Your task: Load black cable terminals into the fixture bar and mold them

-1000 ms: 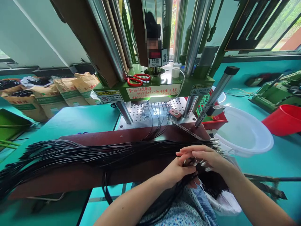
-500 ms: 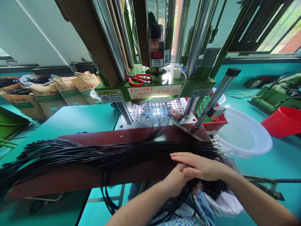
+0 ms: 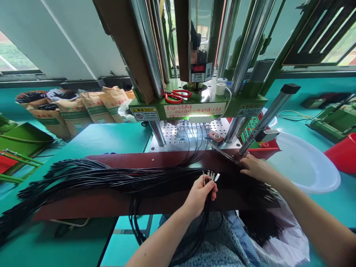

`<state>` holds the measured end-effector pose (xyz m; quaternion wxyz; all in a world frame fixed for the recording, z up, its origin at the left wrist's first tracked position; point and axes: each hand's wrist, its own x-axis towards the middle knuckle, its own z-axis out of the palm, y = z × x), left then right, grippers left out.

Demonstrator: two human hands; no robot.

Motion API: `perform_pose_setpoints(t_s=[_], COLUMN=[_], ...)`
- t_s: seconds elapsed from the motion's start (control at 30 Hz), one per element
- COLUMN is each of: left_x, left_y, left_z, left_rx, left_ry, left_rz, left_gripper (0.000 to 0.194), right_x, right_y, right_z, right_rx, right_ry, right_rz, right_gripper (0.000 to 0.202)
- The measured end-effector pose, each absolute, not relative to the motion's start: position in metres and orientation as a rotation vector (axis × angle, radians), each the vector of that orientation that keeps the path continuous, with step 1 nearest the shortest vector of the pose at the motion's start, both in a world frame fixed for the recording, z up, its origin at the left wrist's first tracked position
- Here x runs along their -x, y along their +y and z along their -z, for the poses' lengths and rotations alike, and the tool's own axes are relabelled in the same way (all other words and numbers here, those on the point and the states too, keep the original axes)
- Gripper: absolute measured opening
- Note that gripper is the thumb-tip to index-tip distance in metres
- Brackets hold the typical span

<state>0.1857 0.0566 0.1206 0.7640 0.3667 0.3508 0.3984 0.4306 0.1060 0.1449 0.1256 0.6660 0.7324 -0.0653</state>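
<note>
My left hand (image 3: pixel 198 196) is closed around a bunch of black cables (image 3: pixel 205 213), with their silvery metal plugs (image 3: pixel 213 175) standing up above the fingers. To the right, my right hand (image 3: pixel 258 168) has its thumb and fingers at the near end of a thin dark metal strip (image 3: pixel 226 155), apparently pinching it; the hand hides that end. A long bundle of black cables (image 3: pixel 111 178) lies across the brown board (image 3: pixel 111 207). Several cables run from the board to a lit clear mould (image 3: pixel 191 131) on the perforated metal plate (image 3: pixel 169 137).
A green press (image 3: pixel 204 100) with steel columns stands over the plate, red scissors (image 3: pixel 178 96) on its crosspiece. At right are a red control box (image 3: pixel 263 144), a white basin (image 3: pixel 303 159) and a red bucket (image 3: pixel 345 152). Paper sacks (image 3: pixel 89 107) stand at left.
My hands, together before, have parted. The left now holds the cable ends upright, plugs showing; the right has moved up and right to the metal strip. The view has shifted left.
</note>
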Motion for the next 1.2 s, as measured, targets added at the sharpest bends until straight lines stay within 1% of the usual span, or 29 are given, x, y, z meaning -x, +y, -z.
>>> perform_pose_setpoints(t_s=[0.07, 0.13, 0.33, 0.4, 0.47, 0.5, 0.53, 0.57, 0.67, 0.7, 0.73, 0.8, 0.87, 0.97, 1.1, 1.2], left_x=[-0.186, -0.186, -0.184, -0.184, -0.184, -0.184, -0.183, -0.182, -0.183, -0.185, -0.187, -0.194, -0.203, -0.214, -0.219, -0.218], left_y=[0.056, 0.056, 0.058, 0.059, 0.06, 0.06, 0.06, 0.06, 0.059, 0.058, 0.057, 0.055, 0.053, 0.051, 0.052, 0.053], left_z=[-0.117, -0.114, -0.108, -0.108, -0.109, -0.11, -0.11, -0.11, -0.111, -0.111, -0.11, -0.109, -0.107, -0.106, -0.106, -0.106], left_rx=[-0.864, -0.915, -0.801, -0.778, -0.768, -0.764, -0.76, -0.754, -0.754, -0.764, -0.778, -0.813, -0.842, -0.876, -0.885, -0.911], left_ry=[0.747, 0.732, 0.658, 0.66, 0.678, 0.693, 0.711, 0.732, 0.804, 0.825, 0.841, 0.856, 0.859, 0.88, 0.888, 0.902], left_rz=[-0.89, -0.91, -0.906, -0.891, -0.876, -0.876, -0.881, -0.892, -0.92, -0.915, -0.903, -0.857, -0.806, -0.769, -0.769, -0.763], left_gripper=[0.037, 0.036, 0.039, 0.039, 0.04, 0.041, 0.04, 0.04, 0.039, 0.04, 0.041, 0.043, 0.044, 0.043, 0.042, 0.041], right_x=[-0.428, -0.426, -0.42, -0.414, -0.406, -0.401, -0.396, -0.39, -0.369, -0.362, -0.355, -0.343, -0.337, -0.335, -0.337, -0.338], right_y=[0.114, 0.12, 0.118, 0.113, 0.106, 0.101, 0.094, 0.086, 0.057, 0.048, 0.039, 0.027, 0.021, 0.02, 0.019, 0.016], right_z=[-0.148, -0.15, -0.164, -0.17, -0.172, -0.171, -0.168, -0.163, -0.139, -0.131, -0.123, -0.11, -0.104, -0.101, -0.096, -0.091], right_rx=[-1.875, -1.861, -2.006, -2.003, -1.976, -2.003, -2.072, -2.173, -2.449, -2.483, -2.498, -2.532, -2.559, -2.57, -2.598, -2.647], right_ry=[2.081, 2.082, 2.085, 2.133, 2.205, 2.248, 2.281, 2.293, 2.06, 1.937, 1.827, 1.664, 1.584, 1.521, 1.509, 1.535], right_rz=[0.217, 0.208, 0.0, 0.01, 0.056, 0.162, 0.358, 0.651, 1.895, 2.242, 2.523, 2.892, 3.073, 3.187, 3.225, 3.191], right_gripper=[0.019, 0.016, 0.032, 0.028, 0.017, 0.016, 0.019, 0.024, 0.023, 0.023, 0.026, 0.036, 0.041, 0.045, 0.045, 0.046])
